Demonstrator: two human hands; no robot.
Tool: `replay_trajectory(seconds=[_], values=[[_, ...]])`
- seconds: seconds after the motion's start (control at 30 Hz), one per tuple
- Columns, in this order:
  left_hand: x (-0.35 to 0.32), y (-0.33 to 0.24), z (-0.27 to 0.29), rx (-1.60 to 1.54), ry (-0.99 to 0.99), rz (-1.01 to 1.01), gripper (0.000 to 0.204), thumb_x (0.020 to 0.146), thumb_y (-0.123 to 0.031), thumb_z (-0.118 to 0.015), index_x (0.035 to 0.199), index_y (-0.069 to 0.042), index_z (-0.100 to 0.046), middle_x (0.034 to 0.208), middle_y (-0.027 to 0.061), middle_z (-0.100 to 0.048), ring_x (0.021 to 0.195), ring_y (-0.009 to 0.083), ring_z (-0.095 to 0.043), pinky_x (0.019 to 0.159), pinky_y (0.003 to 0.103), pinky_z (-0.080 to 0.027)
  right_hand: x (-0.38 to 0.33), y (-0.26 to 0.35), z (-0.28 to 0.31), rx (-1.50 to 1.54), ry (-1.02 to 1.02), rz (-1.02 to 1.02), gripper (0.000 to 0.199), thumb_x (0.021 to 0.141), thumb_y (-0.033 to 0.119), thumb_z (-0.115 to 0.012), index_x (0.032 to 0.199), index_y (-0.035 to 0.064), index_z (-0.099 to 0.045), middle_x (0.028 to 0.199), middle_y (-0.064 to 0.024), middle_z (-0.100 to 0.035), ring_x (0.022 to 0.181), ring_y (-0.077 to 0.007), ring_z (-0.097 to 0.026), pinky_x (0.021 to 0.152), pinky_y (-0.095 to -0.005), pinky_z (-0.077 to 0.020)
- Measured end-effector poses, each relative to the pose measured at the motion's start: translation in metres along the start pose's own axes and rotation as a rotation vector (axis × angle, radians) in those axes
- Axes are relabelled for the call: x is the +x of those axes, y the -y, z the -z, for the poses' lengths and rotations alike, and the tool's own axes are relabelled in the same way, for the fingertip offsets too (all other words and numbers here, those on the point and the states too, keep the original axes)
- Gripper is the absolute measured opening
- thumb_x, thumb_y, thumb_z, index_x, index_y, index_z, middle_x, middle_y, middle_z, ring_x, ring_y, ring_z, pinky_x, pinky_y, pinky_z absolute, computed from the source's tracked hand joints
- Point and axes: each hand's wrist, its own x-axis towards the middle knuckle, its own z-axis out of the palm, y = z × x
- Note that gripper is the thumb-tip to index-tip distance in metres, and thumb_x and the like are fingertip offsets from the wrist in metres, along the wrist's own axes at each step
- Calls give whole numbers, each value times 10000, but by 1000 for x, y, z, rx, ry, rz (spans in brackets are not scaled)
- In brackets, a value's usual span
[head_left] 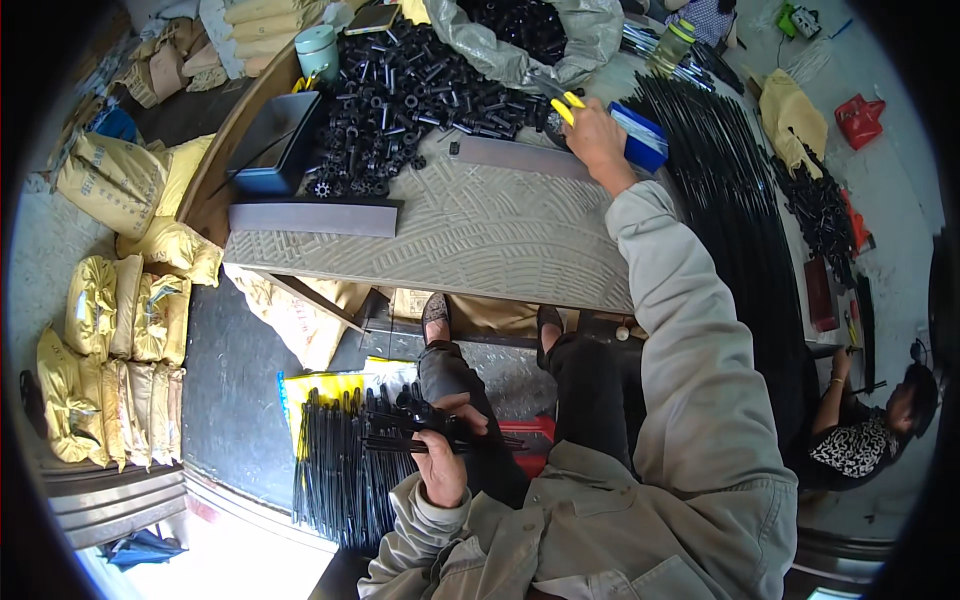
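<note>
My left hand (443,460) is closed around a small bunch of thin black rods (395,443) with dark fittings on them, held over my lap. Across the table (500,235), my outstretched right hand (600,140) grips yellow-handled pliers (565,108), their jaws pointing away toward a sack. Right beside that hand stands a blue box (642,138). A wide heap of black plastic fittings (400,100) covers the table's far left part. More black rods (340,465) lie in a bundle to the left of my legs.
A white woven sack (595,45) of black parts sits at the far edge. Long black rods (725,180) lie along the right side. A blue bin (270,150) and a flat grey strip (315,219) are at the left. Yellow sacks (130,310) stack beyond; another person (860,430) sits right.
</note>
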Motion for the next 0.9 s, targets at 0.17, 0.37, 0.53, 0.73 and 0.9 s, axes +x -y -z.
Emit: replay_trajectory(seconds=[0.17, 0.37, 0.53, 0.73, 0.9], values=[[0, -1, -1, 22, -15, -17, 669, 878, -572, -239, 993, 38, -489, 710, 114, -541, 610, 174, -520, 584, 280, -433, -4, -4, 4, 18, -60, 37, 200, 734, 221, -636, 872, 77, -630, 934, -115, -532, 802, -313, -596, 650, -418, -480], [-10, -4, -6, 15, 4, -31, 659, 882, -562, -245, 1000, 41, -486, 712, 108, -538, 620, 172, -518, 593, 280, -430, -4, -3, 4, 2, -11, 90, 217, 745, 217, -630, 907, 72, -615, 937, -133, -528, 813, -324, -587, 666, -426, -475], [-14, -3, -7, 32, -9, -32, 656, 882, -562, -248, 1001, 37, -489, 715, 106, -538, 631, 170, -519, 600, 282, -429, -7, -8, 7, 26, -14, 47, 224, 746, 221, -632, 911, 71, -615, 954, -129, -530, 833, -316, -586, 684, -422, -475], [-12, -4, -16, 32, -18, -26, 652, 884, -560, -249, 1007, 31, -494, 713, 101, -536, 633, 168, -516, 604, 282, -425, -4, -11, 2, 3, 15, 50, 233, 740, 231, -627, 916, 79, -619, 941, -128, -528, 828, -323, -583, 688, -426, -473], [-12, -3, -15, 39, 6, -46, 658, 881, -566, -251, 1015, 30, -494, 720, 103, -539, 640, 164, -514, 609, 278, -419, -8, -11, 6, 89, -73, 49, 223, 729, 223, -626, 907, 89, -624, 927, -126, -523, 807, -331, -577, 672, -437, -466]])
